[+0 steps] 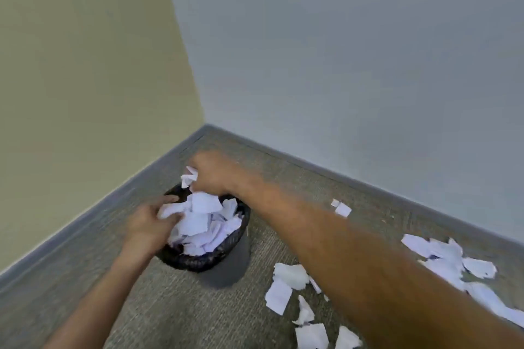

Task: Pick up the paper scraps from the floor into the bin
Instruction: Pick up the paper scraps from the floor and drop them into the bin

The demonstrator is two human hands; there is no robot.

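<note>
**Both hands at the bin, scraps held over the heap**

A dark mesh bin is seen on the carpet near the far-left corner of the room, where a yellowish wall meets a grey-blue wall. The bin is heaped to the rim with white paper scraps.

The right hand is reached across to the far side of the bin. Its fingers are curled round a crumpled scrap, which is held just above the far rim. The image is blurred there, so finger detail cannot be told.

The left hand is placed at the left rim. A white scrap is pinched between thumb and fingers, touching the heap in the bin.

More scraps are noted on the carpet to the right of the bin: a cluster near the bin's right side, a small pair further off, and a long spread along the right wall. Some of it is hidden behind the right forearm.
</note>
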